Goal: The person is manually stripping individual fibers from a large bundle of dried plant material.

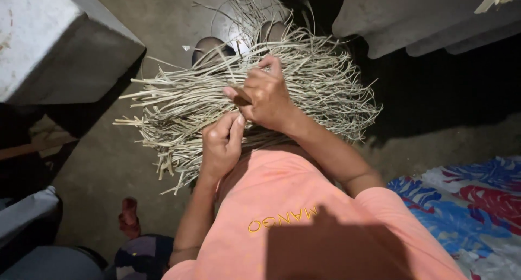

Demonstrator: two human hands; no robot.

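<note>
A wide mass of pale dried straw strips (320,79) lies across my lap, fanning out left and right. My right hand (267,95) is over the middle of it, fingers curled around a few strips and a small brown object. My left hand (221,144) sits just below, thumb and fingers pinched on strips at the near edge of the bundle. Both hands nearly touch. My orange shirt fills the lower middle of the view. My feet (209,45) show beyond the straw on the ground.
A grey concrete block (59,41) stands at the upper left and another concrete ledge (412,19) at the upper right. A blue, red and white patterned cloth (472,204) lies at the lower right. A reddish sandal (129,217) sits on the dirt floor at lower left.
</note>
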